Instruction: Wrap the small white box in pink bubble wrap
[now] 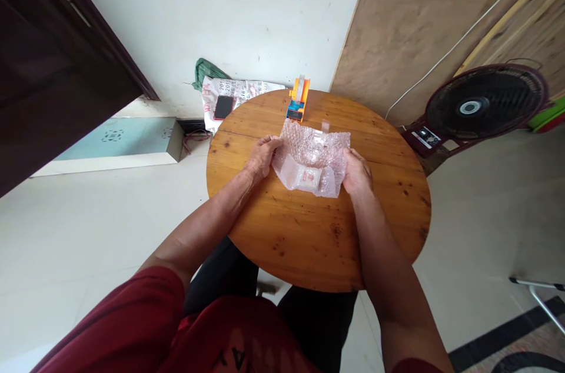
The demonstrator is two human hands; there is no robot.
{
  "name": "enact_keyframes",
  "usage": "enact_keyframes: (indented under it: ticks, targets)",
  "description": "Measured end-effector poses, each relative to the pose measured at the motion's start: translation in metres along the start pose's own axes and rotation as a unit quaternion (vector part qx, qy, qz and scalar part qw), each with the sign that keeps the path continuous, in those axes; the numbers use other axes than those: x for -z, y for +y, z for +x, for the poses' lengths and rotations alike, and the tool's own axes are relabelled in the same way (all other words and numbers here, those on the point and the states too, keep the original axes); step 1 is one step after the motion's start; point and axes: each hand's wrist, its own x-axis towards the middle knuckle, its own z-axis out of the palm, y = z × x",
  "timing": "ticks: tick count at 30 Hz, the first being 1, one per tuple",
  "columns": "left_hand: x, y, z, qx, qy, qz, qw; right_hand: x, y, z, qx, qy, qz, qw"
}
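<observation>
A sheet of clear bubble wrap (pixel 314 149) lies on the round wooden table (pixel 309 237), folded partly over a small white packet (pixel 308 176). My left hand (pixel 262 156) grips the sheet's left edge with curled fingers. My right hand (pixel 356 172) holds its right edge, fingers closed on the wrap. An orange tape dispenser (pixel 298 100) stands at the table's far edge, just beyond the bubble wrap.
A dark phone (pixel 223 107) rests on a printed white sack (pixel 238 93) beside the table on the floor. A floor fan (pixel 481 103) stands to the right. A dark cabinet (pixel 57 61) is at the left, and a metal frame (pixel 541 293) at the lower right.
</observation>
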Motion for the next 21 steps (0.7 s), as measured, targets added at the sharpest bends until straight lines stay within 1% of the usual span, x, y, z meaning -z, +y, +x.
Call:
enact_keyframes:
  ticks: [1, 3, 8, 12, 14, 15, 17, 19, 21]
  targets:
    - [0.001, 0.0, 0.002, 0.011, 0.009, 0.0, 1.0, 0.003, 0.001, 0.001, 0.001, 0.022, 0.012, 1.0]
    - [0.002, -0.002, 0.003, 0.013, 0.008, 0.014, 1.0, 0.007, 0.001, 0.003, -0.004, 0.06, 0.035, 0.998]
    - [0.001, -0.005, 0.002, -0.01, 0.0, 0.064, 0.998, 0.012, 0.004, 0.006, -0.017, 0.108, 0.009, 0.994]
    - [0.001, -0.006, 0.004, -0.011, 0.016, 0.088, 0.996, 0.012, 0.006, 0.007, -0.029, 0.125, -0.027, 0.991]
    - [0.001, -0.006, 0.006, -0.021, 0.031, 0.089, 0.995, 0.014, 0.008, 0.008, -0.019, 0.129, -0.062, 0.99]
    - [0.001, -0.006, 0.007, -0.036, 0.042, 0.09, 0.994, 0.015, 0.009, 0.008, -0.008, 0.13, -0.082, 0.988]
    - [0.002, -0.005, 0.007, -0.09, 0.061, 0.104, 0.989, 0.018, 0.011, 0.01, 0.011, 0.133, -0.114, 0.985]
    - [0.003, -0.004, 0.005, -0.163, 0.066, 0.141, 0.974, 0.021, 0.013, 0.012, 0.028, 0.134, -0.134, 0.982]
    - [0.004, -0.003, 0.0, -0.231, 0.056, 0.186, 0.953, 0.024, 0.012, 0.013, 0.063, 0.146, -0.149, 0.976]
